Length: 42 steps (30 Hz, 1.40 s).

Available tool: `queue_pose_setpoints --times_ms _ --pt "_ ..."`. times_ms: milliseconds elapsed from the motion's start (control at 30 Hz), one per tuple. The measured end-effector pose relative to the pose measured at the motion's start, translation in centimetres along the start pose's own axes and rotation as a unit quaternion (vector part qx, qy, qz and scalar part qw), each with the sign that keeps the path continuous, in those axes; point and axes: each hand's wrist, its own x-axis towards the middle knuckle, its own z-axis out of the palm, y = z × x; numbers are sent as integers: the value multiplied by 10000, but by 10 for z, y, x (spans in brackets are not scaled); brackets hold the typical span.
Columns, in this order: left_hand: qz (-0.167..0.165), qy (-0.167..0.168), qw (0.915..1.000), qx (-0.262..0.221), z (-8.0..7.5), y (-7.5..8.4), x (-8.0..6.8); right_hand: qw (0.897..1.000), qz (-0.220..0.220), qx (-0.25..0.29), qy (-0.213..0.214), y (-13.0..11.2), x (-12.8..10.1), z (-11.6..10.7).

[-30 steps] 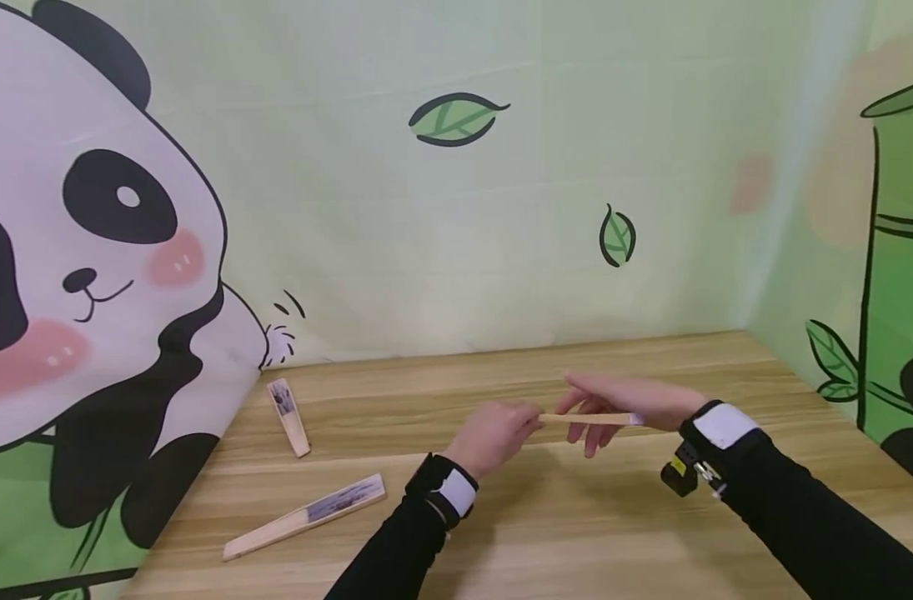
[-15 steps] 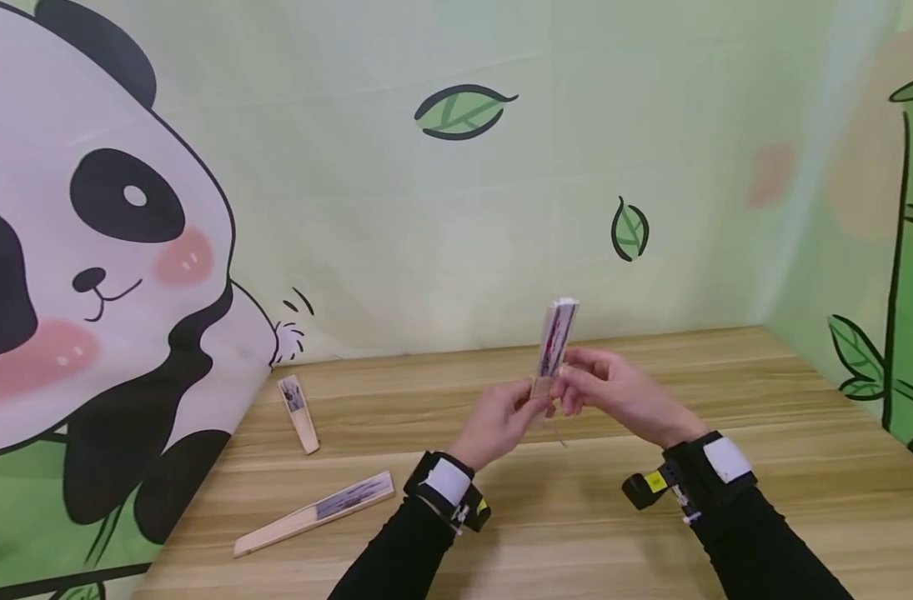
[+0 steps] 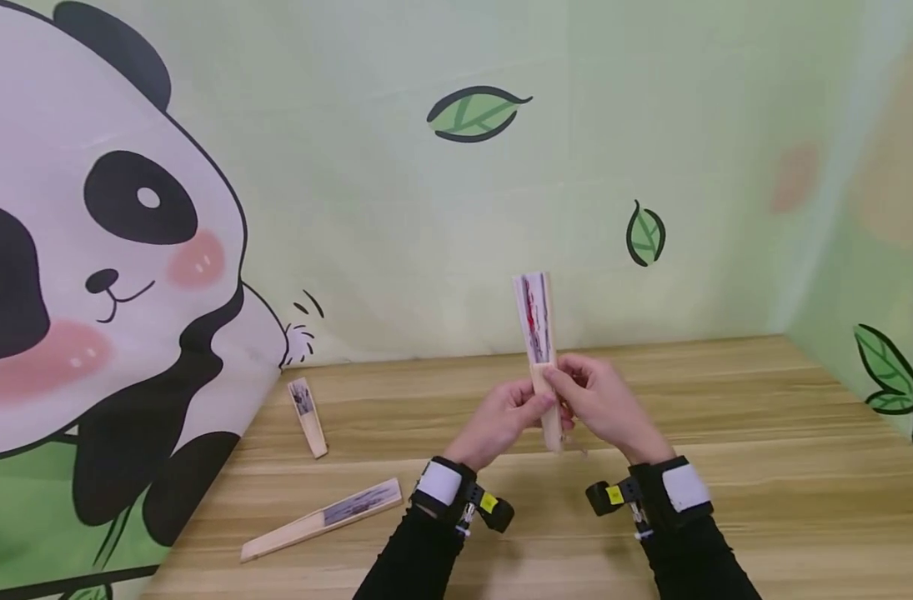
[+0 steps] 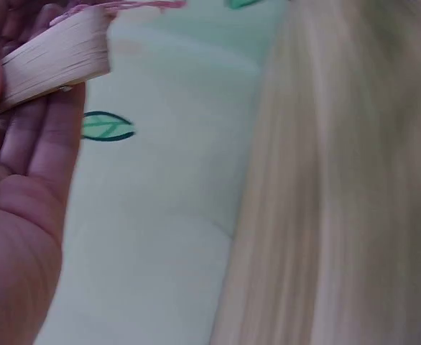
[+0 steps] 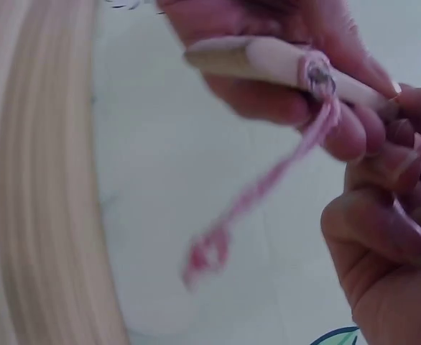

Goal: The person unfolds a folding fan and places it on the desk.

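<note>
both hands, left (image 3: 501, 419) and right (image 3: 602, 406), pinching an upright folded fan (image 3: 539, 350) above the table (image 3: 764, 467)

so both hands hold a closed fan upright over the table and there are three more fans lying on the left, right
Not quite. The head view shows only two more fans lying on the left: a short one near the wall and a longer one nearer the person. The rest holds: both hands, left and right, hold a closed fan upright over the table.

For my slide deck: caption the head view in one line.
Both hands, left hand and right hand, hold a folded fan upright above a wooden table.
</note>
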Motion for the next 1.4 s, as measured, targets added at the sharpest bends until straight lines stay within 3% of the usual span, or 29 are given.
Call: queue_pose_setpoints --times_ms 200,300,433,667,933,1400 --pt "-307 -139 9961 -819 -4 9 8 9991 121 -158 365 -8 7 2" --pt "-573 -6 9927 -1065 -6 11 6 9988 236 -170 396 -7 9 5" --pt "-722 479 9921 -905 -6 11 5 9983 317 -168 470 -3 12 6" --pt "-707 1269 9878 -558 5 17 5 9965 415 -109 723 -1 11 5" --pt "-631 2327 9703 -191 5 21 0 9965 554 -237 586 -8 11 16" --pt "-387 2471 9682 65 6 22 -5 9941 668 -62 858 -10 12 20"
